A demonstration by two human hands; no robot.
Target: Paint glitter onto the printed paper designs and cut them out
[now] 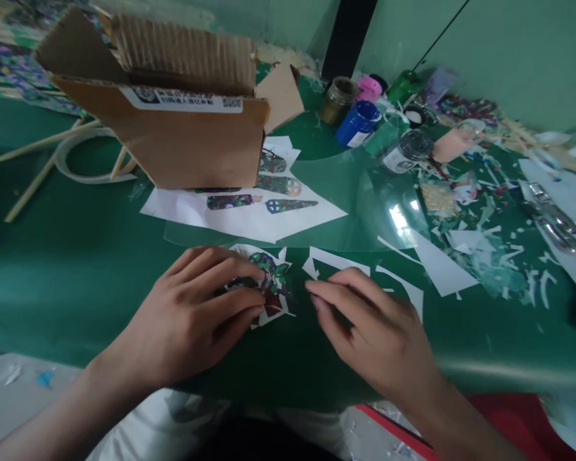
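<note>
A colourful painted paper cutout (274, 282) with a white edge lies on the green tabletop, partly hidden under my fingers. My left hand (196, 314) grips it from the left, thumb and forefinger pinched at its lower side and the other fingers curled over it. To the right, a short gap away, my right hand (369, 317) has its thumb and forefinger drawn together. Whatever may be between those fingertips is too small to make out. White paper offcuts (348, 259) lie just beyond the right fingers.
Behind my hands, a cardboard box (187, 141) stands on a white sheet (292, 224) with painted cut pieces. Paint jars (360, 125) line the back. Paper scraps (461, 243) and metal clippers (554, 221) lie right; a tape roll (70, 169) and sticks (41, 182) left.
</note>
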